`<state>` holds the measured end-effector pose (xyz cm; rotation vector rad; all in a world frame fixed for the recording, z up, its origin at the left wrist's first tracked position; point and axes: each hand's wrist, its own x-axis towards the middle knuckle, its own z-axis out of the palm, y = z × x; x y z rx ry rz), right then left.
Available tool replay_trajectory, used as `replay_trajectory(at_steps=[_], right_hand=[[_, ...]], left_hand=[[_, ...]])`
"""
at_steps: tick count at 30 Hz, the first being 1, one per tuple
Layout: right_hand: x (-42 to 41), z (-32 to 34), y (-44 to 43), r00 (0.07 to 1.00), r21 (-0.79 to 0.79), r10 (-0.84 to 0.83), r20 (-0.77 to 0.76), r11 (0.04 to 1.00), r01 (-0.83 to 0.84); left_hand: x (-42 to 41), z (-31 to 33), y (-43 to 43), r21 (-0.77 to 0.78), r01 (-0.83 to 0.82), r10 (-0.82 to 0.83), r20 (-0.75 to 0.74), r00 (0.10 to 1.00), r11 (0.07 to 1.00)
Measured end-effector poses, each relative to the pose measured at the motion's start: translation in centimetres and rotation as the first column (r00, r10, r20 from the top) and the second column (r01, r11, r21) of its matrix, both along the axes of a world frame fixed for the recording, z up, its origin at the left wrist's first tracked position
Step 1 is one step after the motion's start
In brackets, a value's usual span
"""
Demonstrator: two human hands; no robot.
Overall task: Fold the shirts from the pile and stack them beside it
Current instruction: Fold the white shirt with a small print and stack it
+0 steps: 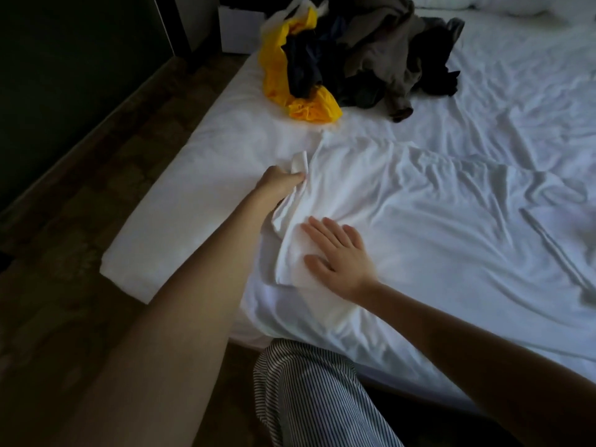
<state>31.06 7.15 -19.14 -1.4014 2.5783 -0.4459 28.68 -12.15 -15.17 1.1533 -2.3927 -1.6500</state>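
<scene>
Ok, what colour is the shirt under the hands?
White; the shirt nearly matches the bed sheet. Head view.

- Shirt [371,195] lies on bed [516,91], near its left edge.
- Pile [371,53] sits on bed behind shirt, apart.
- Left hand [280,185] is at shirt's left edge; right hand [335,253] rests on shirt, nearer.
- Floor [80,204] lies left of bed.

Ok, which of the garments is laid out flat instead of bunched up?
The white shirt, held by the left hand and pressed by the right hand; the yellow, dark and brown ones lie heaped in the pile.
</scene>
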Motion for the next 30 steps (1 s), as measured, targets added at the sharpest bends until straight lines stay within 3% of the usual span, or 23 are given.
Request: replay_trajectory(at_steps=[2,4,7,10,14,18,24,27,30], right_hand=[[-0.3,0.4,0.2,0.996,-0.022,0.0,0.089,1.0,0.002],[-0.5,1.0,0.1,0.984,-0.053,-0.051,0.17,0.997,0.061],[-1.3,1.9,-1.1,0.966,-0.082,-0.14,0.219,0.984,0.161],[-2.9,3.0,-2.6,0.996,0.021,-0.077,0.042,0.997,0.076],[-5.2,3.7,-4.5,0.993,0.104,-0.107,-0.054,0.988,0.112],[-5.0,1.2,-4.1,0.991,0.318,-0.094,-0.095,0.94,0.12],[-5.6,1.6,-4.2,0.994,0.353,-0.059,-0.092,0.931,0.088],[-6.5,4.0,-5.2,0.996,0.348,-0.072,-0.048,0.934,0.085],[-7.5,6.9,-7.6,0.972,0.241,-0.218,0.09,0.952,0.191]], left_hand=[[0.3,-0.7,0.2,0.172,-0.098,0.128,-0.175,0.976,0.98],[1.3,-1.1,0.5,0.212,-0.259,0.317,-0.32,0.893,0.942],[3.2,-2.7,0.0,-0.037,-0.484,0.428,-0.412,0.804,0.874],[3.8,-3.2,-0.9,-0.219,-0.413,0.332,-0.329,0.884,0.884],[2.9,-2.9,-1.7,-0.248,-0.36,0.284,-0.294,0.913,0.9],[3.4,-3.6,-2.5,-0.251,-0.392,0.305,-0.324,0.896,0.885],[4.4,-3.5,-2.3,-0.288,-0.325,0.24,-0.292,0.926,0.901],[4.8,-3.4,-1.9,-0.161,-0.233,0.189,-0.249,0.95,0.959],[5.0,-2.8,-1.2,-0.069,-0.116,0.095,-0.257,0.962,0.991]])
